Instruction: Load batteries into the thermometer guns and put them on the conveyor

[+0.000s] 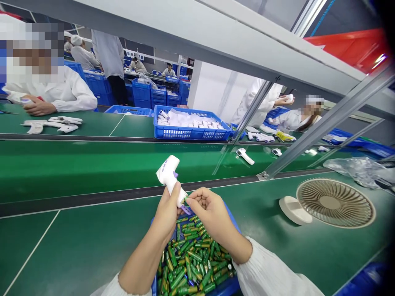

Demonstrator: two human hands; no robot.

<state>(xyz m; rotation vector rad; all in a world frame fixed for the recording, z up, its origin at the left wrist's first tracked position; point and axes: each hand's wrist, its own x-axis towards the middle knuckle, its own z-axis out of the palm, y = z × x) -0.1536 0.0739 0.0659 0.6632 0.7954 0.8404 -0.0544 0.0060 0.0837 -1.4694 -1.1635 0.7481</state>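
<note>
My left hand (166,211) is closed around the handle of a white infrared thermometer (169,174) with purple buttons. Its head points up and away from me, and a purple battery cover (186,210) hangs at the lower end of the handle. At that end, the fingertips of my right hand (208,207) pinch a small green battery (185,200), mostly hidden by the fingers. Below both hands, a blue bin (232,218) holds many loose green and gold batteries (191,255).
A beige fan (336,202) stands at right near a clear plastic bag (361,170). Beyond the near table runs a green conveyor belt (92,164) carrying thermometers (245,156). Across it are a blue basket (193,132), white shells (52,123) and several co-workers. A metal post (324,127) slants at right.
</note>
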